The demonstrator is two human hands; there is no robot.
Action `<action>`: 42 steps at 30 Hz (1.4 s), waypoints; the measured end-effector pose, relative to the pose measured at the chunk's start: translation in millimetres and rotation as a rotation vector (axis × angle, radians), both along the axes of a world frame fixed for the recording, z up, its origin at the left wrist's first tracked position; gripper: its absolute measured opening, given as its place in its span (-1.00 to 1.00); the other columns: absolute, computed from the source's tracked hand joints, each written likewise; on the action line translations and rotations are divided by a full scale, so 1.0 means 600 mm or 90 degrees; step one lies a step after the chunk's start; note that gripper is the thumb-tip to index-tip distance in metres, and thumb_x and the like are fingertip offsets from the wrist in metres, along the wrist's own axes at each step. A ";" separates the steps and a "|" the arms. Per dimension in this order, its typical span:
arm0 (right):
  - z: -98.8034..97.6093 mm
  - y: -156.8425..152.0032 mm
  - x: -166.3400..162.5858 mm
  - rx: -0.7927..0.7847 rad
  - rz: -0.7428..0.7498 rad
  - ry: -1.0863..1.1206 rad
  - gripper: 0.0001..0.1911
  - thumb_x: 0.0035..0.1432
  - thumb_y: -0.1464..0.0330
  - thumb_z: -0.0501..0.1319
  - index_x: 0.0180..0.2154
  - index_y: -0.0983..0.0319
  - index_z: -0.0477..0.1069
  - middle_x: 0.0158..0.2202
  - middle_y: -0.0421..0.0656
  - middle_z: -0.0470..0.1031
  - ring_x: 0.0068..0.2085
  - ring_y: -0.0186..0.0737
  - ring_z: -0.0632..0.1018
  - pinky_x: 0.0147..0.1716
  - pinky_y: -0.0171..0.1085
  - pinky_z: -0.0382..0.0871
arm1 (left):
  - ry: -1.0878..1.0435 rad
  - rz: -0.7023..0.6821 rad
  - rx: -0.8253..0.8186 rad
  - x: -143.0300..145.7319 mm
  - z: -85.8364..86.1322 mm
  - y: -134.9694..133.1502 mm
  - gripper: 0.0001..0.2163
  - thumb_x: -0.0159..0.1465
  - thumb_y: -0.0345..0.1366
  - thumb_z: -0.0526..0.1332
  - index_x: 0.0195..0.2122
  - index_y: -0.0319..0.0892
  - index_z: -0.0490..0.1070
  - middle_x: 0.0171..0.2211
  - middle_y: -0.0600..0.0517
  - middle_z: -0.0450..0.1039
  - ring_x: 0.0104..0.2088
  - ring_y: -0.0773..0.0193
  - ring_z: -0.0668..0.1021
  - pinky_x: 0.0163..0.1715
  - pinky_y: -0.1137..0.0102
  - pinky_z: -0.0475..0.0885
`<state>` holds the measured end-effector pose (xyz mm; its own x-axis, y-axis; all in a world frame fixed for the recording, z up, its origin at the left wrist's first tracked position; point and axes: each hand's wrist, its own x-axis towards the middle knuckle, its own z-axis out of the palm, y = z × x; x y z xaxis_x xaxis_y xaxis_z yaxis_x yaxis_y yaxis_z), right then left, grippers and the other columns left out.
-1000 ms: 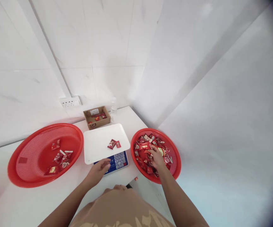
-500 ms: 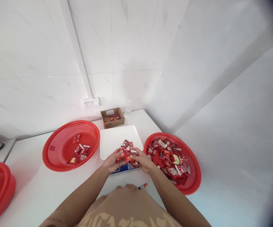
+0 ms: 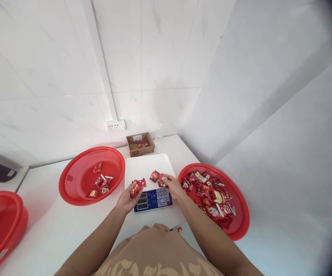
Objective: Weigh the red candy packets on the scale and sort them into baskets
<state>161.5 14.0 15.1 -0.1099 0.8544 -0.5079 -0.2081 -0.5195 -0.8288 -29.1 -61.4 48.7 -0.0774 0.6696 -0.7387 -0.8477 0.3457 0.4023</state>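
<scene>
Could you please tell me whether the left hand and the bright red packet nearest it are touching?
Touching. The head view shows the left hand with the bright red packet gripped between its thumb and fingers.

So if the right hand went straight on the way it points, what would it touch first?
Probably the red sweets just past the right hand, seen against the white tray; whether they lie there or are held is unclear.

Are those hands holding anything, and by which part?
Left hand: red packets, held by their near ends. Right hand: touching dark red packets; whether gripped, I can't tell.
</scene>
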 end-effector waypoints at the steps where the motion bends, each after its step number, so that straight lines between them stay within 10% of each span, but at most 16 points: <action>1: -0.005 0.000 0.004 -0.009 -0.016 -0.008 -0.79 -0.03 0.42 0.24 -0.27 0.19 0.38 -0.40 -0.22 0.53 -0.39 -0.29 0.54 -0.38 -0.31 0.45 | -0.002 0.001 -0.002 0.000 0.000 -0.003 -0.94 0.20 -0.45 0.17 -0.29 -0.27 0.36 -0.38 -0.09 0.52 -0.43 0.26 0.61 -0.51 0.50 0.53; 13: 0.028 0.013 0.012 0.078 -0.055 0.037 -0.42 -0.06 0.46 0.24 0.04 0.08 0.24 0.12 -0.11 0.29 -0.12 -0.25 0.52 -0.26 -0.30 0.47 | -0.020 -0.051 -0.018 0.014 0.000 -0.014 -0.90 0.21 -0.41 0.18 -0.24 -0.27 0.36 -0.37 -0.09 0.53 -0.40 0.24 0.61 -0.50 0.48 0.53; 22: 0.004 -0.051 0.043 -0.084 0.047 0.048 -0.83 0.01 0.47 0.22 -0.28 0.21 0.38 -0.38 -0.20 0.52 -0.46 -0.37 0.51 -0.44 -0.34 0.43 | -0.011 -0.169 -0.035 0.028 -0.017 -0.015 -0.78 0.20 -0.25 0.20 -0.23 -0.32 0.38 -0.42 -0.09 0.52 -0.45 0.29 0.59 -0.48 0.49 0.51; 31: 0.011 -0.085 0.092 -0.098 -0.023 0.048 -0.87 0.04 0.48 0.20 -0.30 0.21 0.38 -0.38 -0.22 0.51 -0.46 -0.39 0.51 -0.44 -0.39 0.40 | 0.028 -0.197 0.028 0.018 0.003 0.038 -0.36 0.17 0.03 0.11 0.18 -0.23 0.05 0.12 -0.34 0.19 -0.01 0.04 0.48 -0.23 0.30 0.51; 42: 0.026 -0.135 0.081 0.011 0.083 0.042 -0.53 -0.24 0.55 0.23 -0.18 0.17 0.37 -0.15 -0.15 0.46 -0.24 -0.28 0.53 -0.17 -0.23 0.40 | 0.031 -0.459 0.041 0.076 -0.015 -0.065 -0.67 0.12 -0.13 0.25 -0.14 -0.17 0.38 -0.15 -0.13 0.48 -0.24 0.19 0.56 -0.24 0.33 0.42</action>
